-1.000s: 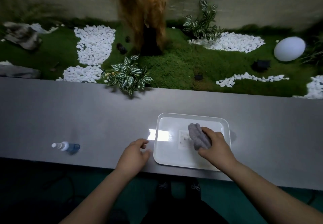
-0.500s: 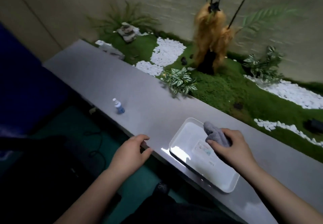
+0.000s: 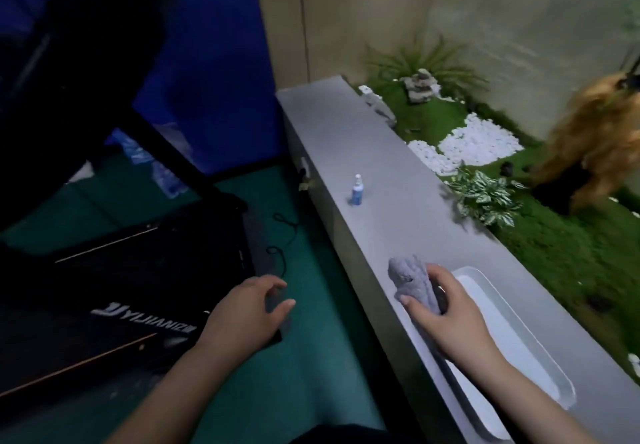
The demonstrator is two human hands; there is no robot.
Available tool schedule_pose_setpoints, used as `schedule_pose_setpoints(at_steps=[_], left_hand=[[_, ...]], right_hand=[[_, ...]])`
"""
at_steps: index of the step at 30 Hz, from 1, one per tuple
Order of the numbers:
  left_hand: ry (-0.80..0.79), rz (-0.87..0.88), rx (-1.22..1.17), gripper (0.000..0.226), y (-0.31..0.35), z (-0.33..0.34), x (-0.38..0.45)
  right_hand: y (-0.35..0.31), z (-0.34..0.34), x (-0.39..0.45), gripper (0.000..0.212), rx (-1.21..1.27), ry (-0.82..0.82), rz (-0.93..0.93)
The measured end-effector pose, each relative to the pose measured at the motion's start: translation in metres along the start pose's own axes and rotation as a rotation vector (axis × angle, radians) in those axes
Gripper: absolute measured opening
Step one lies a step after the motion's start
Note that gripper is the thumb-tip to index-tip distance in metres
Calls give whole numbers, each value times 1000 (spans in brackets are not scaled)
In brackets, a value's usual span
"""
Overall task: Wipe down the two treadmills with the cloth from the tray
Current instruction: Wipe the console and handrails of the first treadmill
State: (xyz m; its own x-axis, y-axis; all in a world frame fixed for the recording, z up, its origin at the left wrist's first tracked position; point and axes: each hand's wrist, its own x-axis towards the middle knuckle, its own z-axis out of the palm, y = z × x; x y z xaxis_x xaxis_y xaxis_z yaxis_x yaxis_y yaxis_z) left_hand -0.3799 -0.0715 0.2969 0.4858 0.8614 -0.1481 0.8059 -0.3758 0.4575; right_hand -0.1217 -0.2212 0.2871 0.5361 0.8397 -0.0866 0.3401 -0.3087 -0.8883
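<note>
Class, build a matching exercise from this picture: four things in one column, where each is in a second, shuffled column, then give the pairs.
Things:
1. crumpled grey cloth
2. small blue spray bottle
3. white rectangular plastic tray
4. black treadmill

Places:
A. on the green floor
B. standing alone on the grey ledge
C. in the grip of the right hand
D. lying on the ledge beside the right wrist

Pairs: 1-C, 2-B, 3-D, 4-A
</note>
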Motion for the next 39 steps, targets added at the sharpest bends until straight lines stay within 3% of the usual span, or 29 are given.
schedule_pose_setpoints(at_steps=[6,14,23,31,39], left_hand=[[86,-80,-39,34,-56,-30,-54],[212,-126,-49,34,-169,-102,-126],[321,-161,-45,32,-279,-164,-179],[418,-141,-88,33,-318,-205,-167],[613,-101,36,36,-345,-271,-119]], right_hand=[[-48,66,-18,50,36,-104,-130],[-119,194,-62,42,36,-176,-227],[-188,313,-108,47,51,-123,-267],[-251,359,-99,45,111,-193,-389],[-326,390,-44,48,53,-155,-678]])
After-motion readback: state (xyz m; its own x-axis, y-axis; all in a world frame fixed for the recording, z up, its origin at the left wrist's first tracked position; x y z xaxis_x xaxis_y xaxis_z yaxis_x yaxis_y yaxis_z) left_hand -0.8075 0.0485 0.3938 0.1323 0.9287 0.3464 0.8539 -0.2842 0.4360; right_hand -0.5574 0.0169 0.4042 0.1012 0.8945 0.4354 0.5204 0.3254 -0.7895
